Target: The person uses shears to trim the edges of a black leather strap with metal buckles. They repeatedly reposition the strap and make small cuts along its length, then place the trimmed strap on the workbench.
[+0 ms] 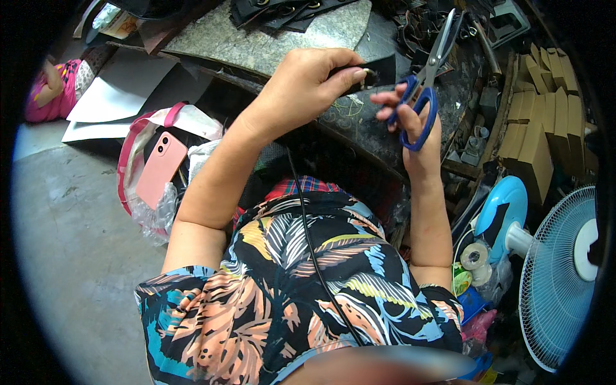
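A workshop floor (70, 205) of bare concrete stretches off to the left of the dark, scuffed worktable (350, 131), which has a pale slab (212, 42) across its far left part. From where I stand, a blue-and-white fan (557, 276) is to the right of the worktable, nearer the person, and cardboard boxes (532, 138) are packed along its right side. A pink-and-white bag (122, 170) sits open off the worktable's left front, with a pink phone (160, 168) on top.

Over the worktable's near part, the right hand (416, 125) carries blue-handled scissors (435, 59), fingers hooked loosely through the loops and partly spread, blades pointing away from the person. They look fairly heavy and rigid, with slick metal ahead of the pivot, so the handle loops are the sound place to hold.

Also over the worktable, left of the scissors, is a small black piece (384, 67). The left hand (308, 80) pinches its near end between thumb and bent forefinger. I'd judge it light, bendy but tough, perhaps leather, best gripped close to an edge. A tiny metallic glint shows at the thumb; I can't tell what it is.
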Demonstrator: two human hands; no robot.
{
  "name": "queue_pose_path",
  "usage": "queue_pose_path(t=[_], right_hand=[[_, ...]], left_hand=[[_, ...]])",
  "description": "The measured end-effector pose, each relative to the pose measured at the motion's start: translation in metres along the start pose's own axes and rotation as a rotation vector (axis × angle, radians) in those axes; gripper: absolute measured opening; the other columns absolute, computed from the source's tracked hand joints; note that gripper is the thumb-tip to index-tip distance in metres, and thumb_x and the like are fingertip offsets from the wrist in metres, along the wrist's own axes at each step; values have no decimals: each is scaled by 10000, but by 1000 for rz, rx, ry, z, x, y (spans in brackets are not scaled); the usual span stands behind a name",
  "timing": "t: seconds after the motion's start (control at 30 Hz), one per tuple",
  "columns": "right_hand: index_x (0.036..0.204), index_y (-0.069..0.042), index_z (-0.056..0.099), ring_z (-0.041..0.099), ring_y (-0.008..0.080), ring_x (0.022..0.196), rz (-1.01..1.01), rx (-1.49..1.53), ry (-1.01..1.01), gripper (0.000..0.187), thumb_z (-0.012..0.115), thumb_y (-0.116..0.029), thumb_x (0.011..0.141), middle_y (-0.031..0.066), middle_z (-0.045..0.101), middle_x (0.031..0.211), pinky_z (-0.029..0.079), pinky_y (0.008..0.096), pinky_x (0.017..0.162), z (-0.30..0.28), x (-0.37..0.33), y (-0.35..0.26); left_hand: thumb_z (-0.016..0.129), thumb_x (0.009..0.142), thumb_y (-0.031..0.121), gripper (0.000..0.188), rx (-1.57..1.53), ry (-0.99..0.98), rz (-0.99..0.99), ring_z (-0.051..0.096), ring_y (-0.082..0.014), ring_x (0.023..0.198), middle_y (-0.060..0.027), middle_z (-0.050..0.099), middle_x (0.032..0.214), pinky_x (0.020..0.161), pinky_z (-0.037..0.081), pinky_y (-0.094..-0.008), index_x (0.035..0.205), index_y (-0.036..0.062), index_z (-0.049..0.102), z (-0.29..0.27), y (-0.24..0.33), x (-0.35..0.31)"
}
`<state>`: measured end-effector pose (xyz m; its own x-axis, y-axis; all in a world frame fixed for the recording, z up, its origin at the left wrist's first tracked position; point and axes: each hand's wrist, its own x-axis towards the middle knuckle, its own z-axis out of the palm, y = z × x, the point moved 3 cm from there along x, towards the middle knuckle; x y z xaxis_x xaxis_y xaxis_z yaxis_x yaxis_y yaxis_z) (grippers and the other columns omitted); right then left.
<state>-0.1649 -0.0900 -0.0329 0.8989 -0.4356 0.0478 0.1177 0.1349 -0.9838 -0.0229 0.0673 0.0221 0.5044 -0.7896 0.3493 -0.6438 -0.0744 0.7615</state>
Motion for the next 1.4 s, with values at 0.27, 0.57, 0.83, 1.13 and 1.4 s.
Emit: queue_pose_path(t=[0.27,0.57,0.83,1.13,1.4], right_hand=[[1174,-24,558,677,139,814,-63,58,-53,401,771,-80,839,67,674,966,527,238,690,12,34,-16],[1168,-54,561,676,138,791,140,62,-150,322,709,-177,910,81,717,947,466,241,649,22,52,7],[1120,-40,568,685,169,813,79,172,-34,331,745,-151,864,62,659,915,530,285,715,17,50,10],[1125,-36,566,673,154,800,16,174,-145,346,752,-144,854,45,637,918,528,274,706,16,47,10],[1084,-62,563,639,112,785,-96,-46,-102,292,729,-102,848,30,627,896,552,256,727,19,42,9]], left_hand=[[667,959,189,266,-163,-190,-218,563,-47,784,-3,652,861,695,470,-224,1087,-43,692,-3,-9,0],[676,745,114,130,732,271,447,625,-185,804,10,600,869,650,538,-306,864,159,649,8,-8,-7],[703,756,82,166,628,237,471,632,-214,828,-16,642,914,674,549,-318,910,134,668,16,-11,-9],[734,816,104,175,375,192,365,670,-261,778,-78,665,855,698,551,-361,982,65,695,12,-5,-2],[729,772,135,131,622,197,322,681,-254,772,-82,616,783,669,555,-361,862,88,646,25,11,-8]])
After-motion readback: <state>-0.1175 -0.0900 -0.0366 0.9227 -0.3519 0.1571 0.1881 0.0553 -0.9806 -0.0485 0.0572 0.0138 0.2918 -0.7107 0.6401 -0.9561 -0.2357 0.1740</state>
